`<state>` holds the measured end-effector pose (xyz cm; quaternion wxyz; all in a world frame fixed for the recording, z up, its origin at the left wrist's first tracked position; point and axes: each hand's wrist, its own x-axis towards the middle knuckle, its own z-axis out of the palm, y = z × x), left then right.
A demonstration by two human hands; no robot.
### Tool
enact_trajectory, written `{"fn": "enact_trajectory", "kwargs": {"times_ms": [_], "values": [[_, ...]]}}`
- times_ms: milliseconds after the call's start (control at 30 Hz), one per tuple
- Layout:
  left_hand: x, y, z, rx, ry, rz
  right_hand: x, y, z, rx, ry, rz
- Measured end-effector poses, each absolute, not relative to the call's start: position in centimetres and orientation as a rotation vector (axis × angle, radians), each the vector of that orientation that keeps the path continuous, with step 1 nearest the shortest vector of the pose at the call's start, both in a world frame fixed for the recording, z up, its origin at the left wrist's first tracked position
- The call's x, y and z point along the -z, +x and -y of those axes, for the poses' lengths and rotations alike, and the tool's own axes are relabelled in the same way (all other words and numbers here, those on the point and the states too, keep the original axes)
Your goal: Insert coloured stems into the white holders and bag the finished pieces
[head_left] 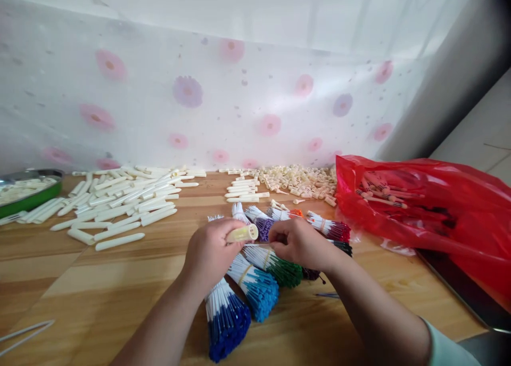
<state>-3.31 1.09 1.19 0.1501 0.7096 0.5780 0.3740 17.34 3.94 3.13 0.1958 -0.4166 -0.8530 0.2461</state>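
Note:
My left hand (209, 251) is closed around a cream plastic tube (243, 233) whose open end points right. Just to the right of it, my right hand (297, 242) is curled in a pinch; what it holds is too small to make out. Both hands hover over bundles of thin coloured refills (255, 283) lying on the wooden table (96, 297): dark blue, light blue, green, purple and dark red tips.
A heap of white tubes (120, 201) lies at the back left beside a green tray (30, 193). Small cream caps (299, 180) are piled at the back centre. A red plastic bag (423, 211) with parts sits at the right. A flowered sheet (207, 99) hangs behind.

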Motion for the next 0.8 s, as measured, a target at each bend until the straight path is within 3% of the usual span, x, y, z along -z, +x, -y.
{"fn": "enact_trajectory", "kwargs": {"times_ms": [133, 267, 367, 633, 800], "values": [[-0.7, -2.6, -1.2, -0.857, 1.906, -1.454, -1.9, 16.7, -4.2, -0.997, -1.019, 2.11], [-0.2, -2.2, -1.5, -0.952, 1.617, -1.326, -0.3, 16.2, -4.6, -1.444, -0.779, 1.596], [-0.4, -1.8, -1.4, -1.058, 1.468, -1.236, 0.5, 16.0, -4.7, -1.6, -0.668, 1.341], [0.0, -1.5, -1.3, -1.102, 1.429, -1.124, 0.3, 16.0, -3.9, -1.478, -0.664, 1.36], [0.6, -1.7, -1.0, -1.059, 1.435, -0.982, -0.4, 16.5, -3.7, -1.212, -0.515, 1.646]]}}
